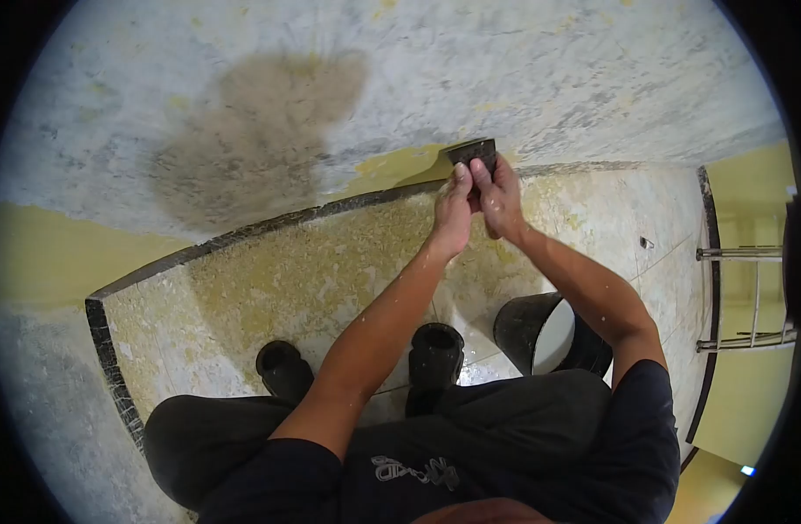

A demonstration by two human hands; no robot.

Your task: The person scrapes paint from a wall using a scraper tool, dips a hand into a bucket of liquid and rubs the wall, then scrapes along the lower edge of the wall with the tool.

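Both hands are on a dark, flat-bladed scraper (473,152), low against the wall (540,79). My left hand (454,211) is closed at the left of its handle, thumb pointing up toward the blade. Alongside it, my right hand (501,203) wraps the handle from the right, its thumb also on the tool. Most of the handle is hidden by the fingers. The blade edge lies at or near the wall, beside a strip of yellow paint (400,164) just above the dark skirting (269,225). White specks dot both forearms.
Paint flakes (304,258) litter the tiled floor along the skirting. A black bucket (521,327) with whitish contents stands near my right knee. My dark shoes (436,345) are below my hands. A metal frame (754,254) is at the far right, and a small object (647,243) lies on the floor.
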